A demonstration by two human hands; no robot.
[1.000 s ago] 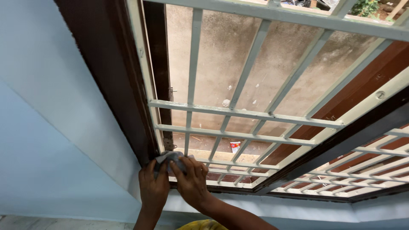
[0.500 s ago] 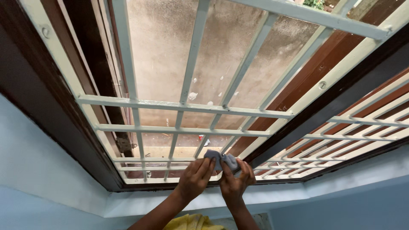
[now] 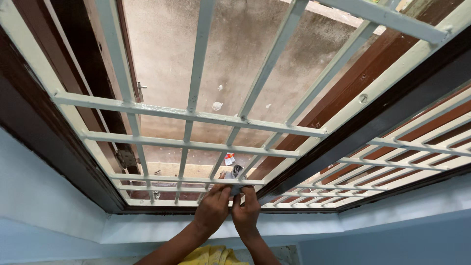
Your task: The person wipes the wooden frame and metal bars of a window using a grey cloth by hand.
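Both my hands are raised to the lower part of a cream-painted metal window grille [image 3: 191, 116]. My left hand [image 3: 212, 208] and my right hand [image 3: 246, 212] pinch a small grey cloth [image 3: 236, 174] between them. The cloth is wrapped around a horizontal bar of the grille, near where the bars meet the dark brown wooden frame post [image 3: 343, 142]. Fingers of both hands are closed on the cloth.
A stained concrete wall [image 3: 235, 59] shows outside through the bars. A small red and white packet [image 3: 229, 159] lies on the ledge outside. Light blue wall [image 3: 44, 196] surrounds the window. A second grille section [image 3: 407, 157] is at right. Yellow fabric [image 3: 211, 256] shows at bottom.
My hands and the cloth slid from the grille's lower left corner rightward along the bottom bars to beside the frame post. The view shifted with them.
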